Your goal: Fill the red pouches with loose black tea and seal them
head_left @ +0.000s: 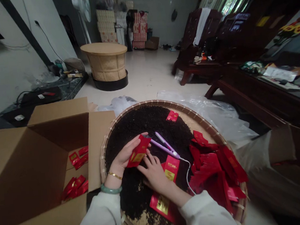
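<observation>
Over the tray [190, 117], left hand [123, 154] grips 1 red packet [139, 152], right hand [156, 174] half-open beside it.

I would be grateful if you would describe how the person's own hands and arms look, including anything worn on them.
The left hand and right hand are both ungloved. The left sleeve and right sleeve are off-white and plain. On the left, there are a thin gold-coloured bracelet and a thicker green bangle; no jewellery shows on the right.
</observation>
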Available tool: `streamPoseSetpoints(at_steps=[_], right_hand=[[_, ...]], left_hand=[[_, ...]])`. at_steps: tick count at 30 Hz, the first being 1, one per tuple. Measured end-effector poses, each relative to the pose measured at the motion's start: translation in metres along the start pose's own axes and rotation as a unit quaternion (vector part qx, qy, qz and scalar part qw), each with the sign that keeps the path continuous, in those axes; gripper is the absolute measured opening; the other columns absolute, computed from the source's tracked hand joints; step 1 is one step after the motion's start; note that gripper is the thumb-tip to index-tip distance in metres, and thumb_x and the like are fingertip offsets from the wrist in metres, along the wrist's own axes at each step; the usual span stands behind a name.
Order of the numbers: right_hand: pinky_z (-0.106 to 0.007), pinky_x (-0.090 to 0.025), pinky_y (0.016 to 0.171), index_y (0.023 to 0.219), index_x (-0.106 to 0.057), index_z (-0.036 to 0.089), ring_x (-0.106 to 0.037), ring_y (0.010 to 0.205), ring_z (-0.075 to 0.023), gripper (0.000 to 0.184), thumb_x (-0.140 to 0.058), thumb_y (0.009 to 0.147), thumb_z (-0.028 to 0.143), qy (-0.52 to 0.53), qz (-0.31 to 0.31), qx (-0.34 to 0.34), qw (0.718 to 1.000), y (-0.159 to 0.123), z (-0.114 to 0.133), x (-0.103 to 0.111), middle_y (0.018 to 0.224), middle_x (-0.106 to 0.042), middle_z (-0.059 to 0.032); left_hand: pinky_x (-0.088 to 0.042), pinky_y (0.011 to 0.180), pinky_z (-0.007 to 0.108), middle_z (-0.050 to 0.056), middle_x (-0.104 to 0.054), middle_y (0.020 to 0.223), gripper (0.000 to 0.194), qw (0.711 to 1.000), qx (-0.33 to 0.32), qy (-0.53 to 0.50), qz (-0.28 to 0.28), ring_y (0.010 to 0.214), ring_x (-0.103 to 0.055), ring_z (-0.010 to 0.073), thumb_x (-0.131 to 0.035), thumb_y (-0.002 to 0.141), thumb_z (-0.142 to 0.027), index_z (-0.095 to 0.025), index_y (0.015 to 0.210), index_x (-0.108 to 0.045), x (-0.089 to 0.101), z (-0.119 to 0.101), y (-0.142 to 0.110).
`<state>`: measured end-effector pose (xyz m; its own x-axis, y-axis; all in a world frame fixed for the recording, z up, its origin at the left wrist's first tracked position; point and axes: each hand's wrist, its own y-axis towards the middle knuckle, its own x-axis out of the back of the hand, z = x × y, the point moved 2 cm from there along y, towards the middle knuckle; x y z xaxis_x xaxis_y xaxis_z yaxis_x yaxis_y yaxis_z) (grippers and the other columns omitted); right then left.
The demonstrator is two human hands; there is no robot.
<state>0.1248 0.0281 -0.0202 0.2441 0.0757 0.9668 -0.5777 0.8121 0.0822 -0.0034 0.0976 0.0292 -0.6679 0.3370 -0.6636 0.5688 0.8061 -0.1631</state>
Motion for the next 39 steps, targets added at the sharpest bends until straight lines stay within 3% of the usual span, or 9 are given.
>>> streamPoseSetpoints(at_steps=[8,14,17,22,30,33,35,37,39], right_hand=[[-0.048,-0.043,0.091,0.108,-0.058,0.018,-0.047,0.117,-0.0309,0.028,-0.063,0.080,0.023,0.038,-0.103,0.008,0.994,-0.002,-0.042,-0.007,0.126,-0.051,-0.0185],[-0.058,-0.027,0.102,0.125,-0.053,0.020,-0.024,0.134,-0.0393,0.064,-0.060,0.076,0.061,0.020,-0.076,0.050,0.996,0.021,-0.014,-0.006,0.143,-0.036,-0.0212],[-0.060,-0.019,0.105,0.129,-0.051,0.027,-0.025,0.133,-0.0380,0.067,-0.053,0.076,0.068,0.005,-0.039,0.116,0.992,0.034,0.005,-0.005,0.140,-0.043,-0.0159],[-0.047,-0.033,0.096,0.112,-0.062,0.025,-0.046,0.113,-0.0292,0.042,-0.057,0.082,0.054,-0.016,0.015,0.167,0.986,0.034,0.003,-0.004,0.114,-0.063,-0.0106],[-0.037,-0.042,0.073,0.097,-0.066,0.023,-0.052,0.093,-0.0266,0.024,-0.064,0.079,0.038,-0.049,-0.010,0.151,0.987,0.015,-0.022,-0.006,0.097,-0.064,-0.0103],[-0.036,-0.044,0.070,0.095,-0.068,0.023,-0.054,0.090,-0.0256,0.019,-0.062,0.078,0.028,-0.018,-0.076,0.138,0.987,0.014,-0.030,-0.013,0.097,-0.064,-0.0111],[-0.036,-0.046,0.070,0.096,-0.069,0.023,-0.055,0.088,-0.0239,0.020,-0.059,0.079,0.024,0.044,-0.137,0.117,0.983,0.014,-0.034,-0.013,0.098,-0.062,-0.0112],[-0.034,-0.048,0.073,0.098,-0.069,0.023,-0.057,0.088,-0.0213,0.023,-0.056,0.080,0.021,0.152,-0.199,0.085,0.964,0.014,-0.036,-0.009,0.099,-0.061,-0.0105],[-0.032,-0.049,0.076,0.100,-0.069,0.024,-0.059,0.089,-0.0192,0.025,-0.055,0.080,0.019,0.290,-0.252,0.026,0.923,0.015,-0.036,-0.003,0.098,-0.061,-0.0083]], left_hand=[[-0.053,0.068,0.026,0.010,-0.070,0.101,0.050,0.998,-0.052,-0.004,-0.028,0.074,-0.069,0.0168,-0.059,0.083,-0.030,-0.018,0.131,-0.049,0.000,-0.008,0.001],[-0.052,0.079,0.031,0.010,-0.069,0.107,0.059,0.998,-0.053,-0.006,-0.011,0.084,-0.068,0.0199,-0.060,0.082,-0.033,-0.020,0.137,-0.042,0.004,-0.010,-0.002],[-0.052,0.076,0.032,0.011,-0.067,0.109,0.062,0.998,-0.056,-0.012,0.002,0.085,-0.068,0.0209,-0.060,0.080,-0.032,-0.022,0.138,-0.040,0.002,-0.011,-0.005],[-0.051,0.074,0.031,0.008,-0.067,0.104,0.058,0.995,-0.101,0.006,0.006,0.084,-0.066,0.0206,-0.065,0.067,-0.020,-0.022,0.123,-0.051,-0.001,-0.012,-0.006],[-0.045,0.087,0.036,0.008,-0.064,0.111,0.034,0.968,-0.167,0.176,-0.063,0.098,-0.062,0.0242,-0.073,0.067,-0.023,-0.020,0.094,-0.053,0.004,-0.018,-0.005],[-0.045,0.089,0.036,0.010,-0.061,0.114,0.025,0.934,-0.224,0.252,-0.117,0.102,-0.059,0.0244,-0.070,0.070,-0.028,-0.019,0.085,-0.052,0.006,-0.026,-0.008],[-0.046,0.087,0.035,0.011,-0.054,0.121,0.016,0.890,-0.256,0.338,-0.167,0.105,-0.057,0.0248,-0.064,0.074,-0.028,-0.018,0.081,-0.055,0.006,-0.032,-0.012],[-0.048,0.086,0.036,0.012,-0.047,0.127,0.010,0.818,-0.287,0.446,-0.222,0.110,-0.054,0.0259,-0.058,0.078,-0.028,-0.017,0.079,-0.058,0.006,-0.038,-0.018],[-0.046,0.091,0.040,0.012,-0.047,0.123,0.009,0.717,-0.331,0.550,-0.274,0.112,-0.052,0.0264,-0.056,0.079,-0.025,-0.018,0.078,-0.061,0.003,-0.044,-0.026]])
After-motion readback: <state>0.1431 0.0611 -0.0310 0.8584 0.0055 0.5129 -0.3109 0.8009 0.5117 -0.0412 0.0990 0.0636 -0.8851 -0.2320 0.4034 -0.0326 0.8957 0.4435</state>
